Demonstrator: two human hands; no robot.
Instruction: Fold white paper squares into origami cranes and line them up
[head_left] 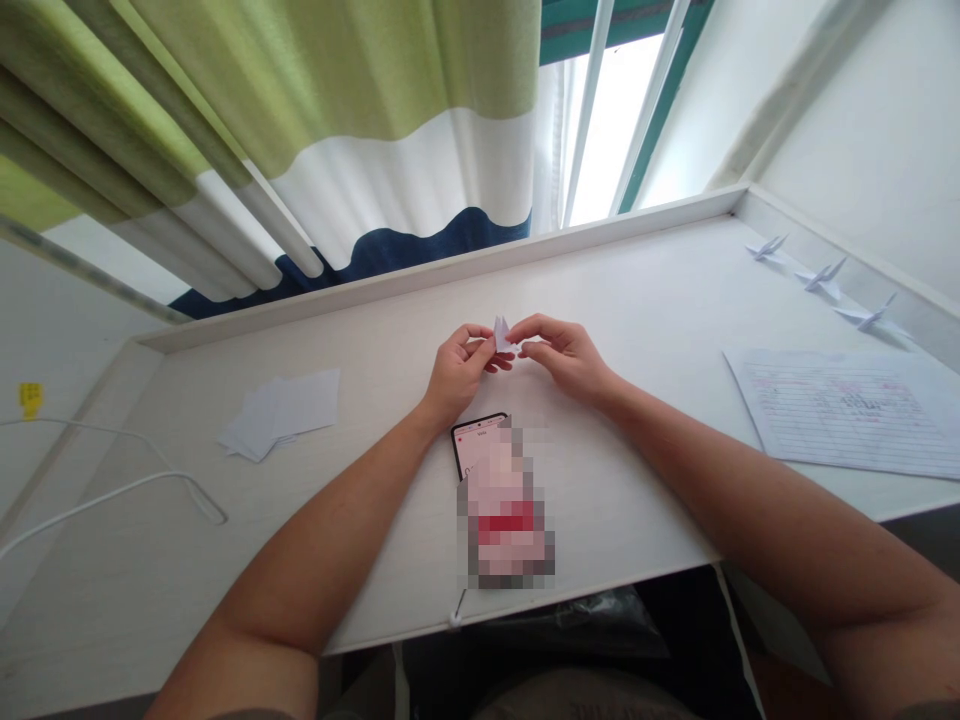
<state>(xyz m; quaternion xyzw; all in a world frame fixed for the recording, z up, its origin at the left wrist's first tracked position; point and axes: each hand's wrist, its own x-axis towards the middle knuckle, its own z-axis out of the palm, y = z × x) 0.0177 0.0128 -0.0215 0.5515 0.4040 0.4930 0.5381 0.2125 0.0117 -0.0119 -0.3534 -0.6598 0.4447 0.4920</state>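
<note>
Pinches folded paper (501, 337) in left hand (457, 372), touches with narrowed right hand (564, 355). Seemingly has three cranes (822, 277) done, this and flat sheets (307, 402) left.

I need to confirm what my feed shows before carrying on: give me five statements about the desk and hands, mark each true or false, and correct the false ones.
1. The phone lies face up on the desk. True.
2. The left hand and right hand are both at the small folded paper. True.
3. The small folded paper lies under the phone. False: it is held in the fingers of the left hand.
4. Three folded paper figures stand near the desk's right edge. True.
5. The lined paper covers those figures. False: they stand beyond it, in plain view.
</note>
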